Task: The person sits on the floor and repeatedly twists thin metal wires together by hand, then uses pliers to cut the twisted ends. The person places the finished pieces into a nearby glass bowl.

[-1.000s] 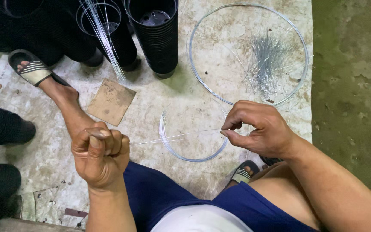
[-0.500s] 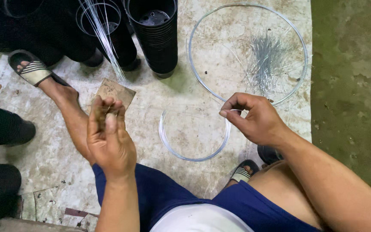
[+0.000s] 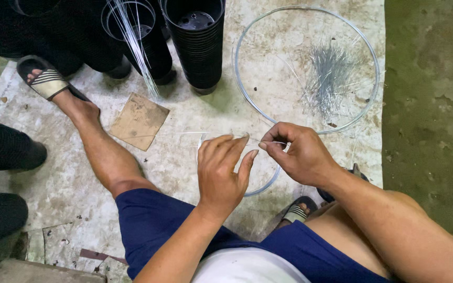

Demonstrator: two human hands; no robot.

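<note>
Thin wire strand (image 3: 221,134) stretched roughly 9-to-3 o'clock at frame centre; right hand (image 3: 300,154) pinching one end narrowly between thumb and forefinger; left hand (image 3: 221,170) with fingers loosely spread, tips at the strand, grip not confirmed. Judged light, springy, slippery, easily kinked; best held near the ends. Wire hoop (image 3: 365,52) with loose strands at 1 o'clock.
</note>
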